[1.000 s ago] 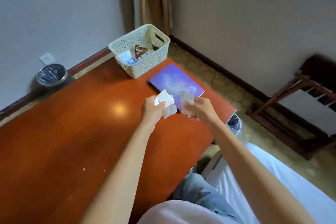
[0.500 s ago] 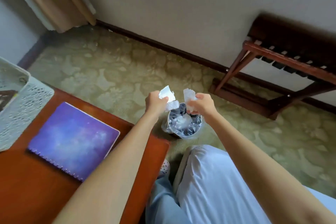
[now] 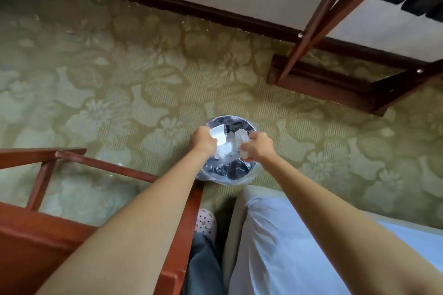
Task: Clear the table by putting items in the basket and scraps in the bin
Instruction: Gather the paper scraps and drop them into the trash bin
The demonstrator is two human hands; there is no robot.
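Observation:
A small round bin [image 3: 236, 171] lined with a clear plastic bag stands on the carpet beside the table's corner. Both my hands hover right over its opening. My left hand [image 3: 202, 141] is shut on white paper scraps [image 3: 219, 135], with one crumpled piece hanging below the fingers. My right hand [image 3: 260, 146] is shut on another white scrap [image 3: 241, 137]. The basket and the notebook are out of view.
The red-brown wooden table's edge and leg frame [image 3: 182, 223] sit at lower left, under my left forearm. A white-covered bed [image 3: 287, 246] fills the lower right. A dark wooden rack [image 3: 318, 79] stands against the wall at upper right. Green patterned carpet surrounds the bin.
My view has swung down from the tabletop to the floor. Both hands carried the scraps off the table and lowered them over the bin's opening; the basket and notebook left the view.

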